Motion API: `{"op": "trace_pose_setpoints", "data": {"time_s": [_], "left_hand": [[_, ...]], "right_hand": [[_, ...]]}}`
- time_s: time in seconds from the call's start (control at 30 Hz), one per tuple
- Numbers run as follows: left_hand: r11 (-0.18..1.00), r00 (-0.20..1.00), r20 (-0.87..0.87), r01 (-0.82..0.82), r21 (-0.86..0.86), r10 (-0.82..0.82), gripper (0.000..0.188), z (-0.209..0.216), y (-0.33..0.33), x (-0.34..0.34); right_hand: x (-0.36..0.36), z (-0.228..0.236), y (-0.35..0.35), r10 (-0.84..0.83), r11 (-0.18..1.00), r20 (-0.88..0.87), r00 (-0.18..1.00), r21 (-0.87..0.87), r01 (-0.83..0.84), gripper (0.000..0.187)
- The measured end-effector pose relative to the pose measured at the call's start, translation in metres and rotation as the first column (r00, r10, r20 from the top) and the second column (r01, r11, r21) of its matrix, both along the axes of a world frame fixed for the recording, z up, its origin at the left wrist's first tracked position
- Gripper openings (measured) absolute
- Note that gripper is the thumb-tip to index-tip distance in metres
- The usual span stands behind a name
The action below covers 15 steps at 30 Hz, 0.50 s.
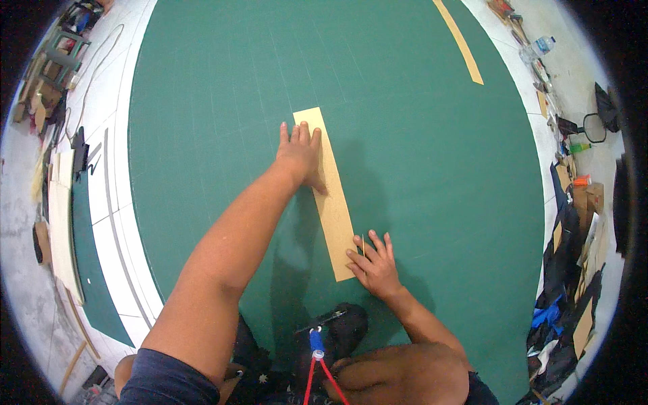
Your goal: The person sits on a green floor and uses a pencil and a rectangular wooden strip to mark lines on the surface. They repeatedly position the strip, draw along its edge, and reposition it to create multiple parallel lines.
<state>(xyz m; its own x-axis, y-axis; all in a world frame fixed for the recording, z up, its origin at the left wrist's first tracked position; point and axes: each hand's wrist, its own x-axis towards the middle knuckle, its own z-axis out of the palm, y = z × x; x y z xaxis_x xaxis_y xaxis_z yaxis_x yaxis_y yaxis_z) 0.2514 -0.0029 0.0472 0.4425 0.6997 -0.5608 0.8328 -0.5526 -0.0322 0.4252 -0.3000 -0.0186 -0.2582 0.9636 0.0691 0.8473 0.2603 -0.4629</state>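
A long tan strip (332, 182), like cardboard or thin board, lies slantwise on the large green sheet (445, 169). Pressing on its far part is my left hand (300, 155), open with the fingers spread. My right hand (376, 266) rests at the strip's near right edge, its fingertips touching the border. A thin pale stick (363, 244) pokes up between the right hand's fingers; its lower end is hidden, so its kind is unclear. Faint pale parallel lines run across the green sheet beyond the strip.
Another tan strip (462, 44) lies at the far right of the sheet. Scraps, dark cloth (550, 270) and a plastic bottle (542, 46) line the right wall. On the left are a green-grey stool (64, 48) and a cream roll (62, 223). A red cord (317, 371) hangs near my knees.
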Motion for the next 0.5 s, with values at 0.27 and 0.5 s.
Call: {"op": "trace_pose_setpoints", "data": {"time_s": [0.27, 0.5], "left_hand": [[0.999, 1.0, 0.024, 0.002, 0.055, -0.003, 0.158, -0.01, -0.005, 0.006], [0.999, 0.998, 0.054, -0.039, 0.007, 0.039, 0.158, -0.01, -0.003, 0.006]], "right_hand": [[-0.002, 0.01, 0.005, 0.004, 1.0, 0.008, 1.0, -0.024, -0.004, 0.034], [0.026, 0.025, 0.103, -0.191, 0.981, -0.25, 0.949, -0.012, 0.195, 0.037]]}}
